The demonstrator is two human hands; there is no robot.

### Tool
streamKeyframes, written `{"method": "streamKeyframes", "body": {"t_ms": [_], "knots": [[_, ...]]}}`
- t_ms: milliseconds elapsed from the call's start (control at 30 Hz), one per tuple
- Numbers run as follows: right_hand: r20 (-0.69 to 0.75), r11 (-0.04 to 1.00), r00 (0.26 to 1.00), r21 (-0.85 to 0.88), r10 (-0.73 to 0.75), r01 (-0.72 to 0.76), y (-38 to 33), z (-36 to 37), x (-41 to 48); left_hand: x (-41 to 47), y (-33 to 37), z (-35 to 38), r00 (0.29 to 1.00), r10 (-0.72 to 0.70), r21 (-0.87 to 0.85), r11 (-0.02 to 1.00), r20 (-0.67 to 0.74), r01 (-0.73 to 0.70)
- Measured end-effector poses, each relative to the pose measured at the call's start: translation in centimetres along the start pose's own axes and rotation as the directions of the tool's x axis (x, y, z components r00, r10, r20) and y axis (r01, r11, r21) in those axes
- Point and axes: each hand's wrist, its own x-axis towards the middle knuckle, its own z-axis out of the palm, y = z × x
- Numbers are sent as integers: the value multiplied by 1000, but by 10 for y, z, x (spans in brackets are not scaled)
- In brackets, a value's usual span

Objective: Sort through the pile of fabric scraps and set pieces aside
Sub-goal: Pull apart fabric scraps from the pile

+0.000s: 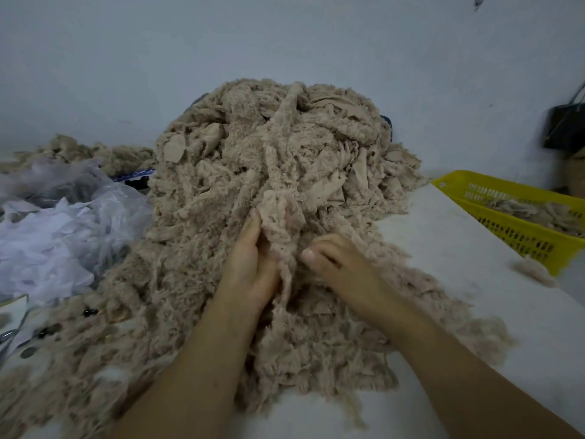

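Left hand (250, 261), right hand (338, 267) amid fuzzy beige scraps (269, 160)

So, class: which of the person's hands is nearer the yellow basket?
Right. The right hand rests on the scrap pile, left of the yellow basket; the left hand is farther left, holding a scrap.
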Motion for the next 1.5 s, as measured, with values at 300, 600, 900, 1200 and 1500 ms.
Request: {"method": "streamKeyframes", "body": {"t_ms": [300,600,900,1200,1500], "knots": [[-129,965,985,249,115,-79,5,-4,-1,-2,9,-1,985,170,-31,985,32,-169],[-201,548,901,835,383,-47,19,-37,6,-11,-5,-4,851,500,889,303,158,-344],[-124,708,954,697,273,-112,6,-17,4,-13,-18,0,931,124,922,142,344,-360],[-344,892,904,445,253,-80,6,-28,-2,-13,-8,-1,925,305,847,407,226,-342],[-82,879,977,457,196,-138,7,-12,0,-13,-9,-1,954,43,694,677,296,-246]]}}
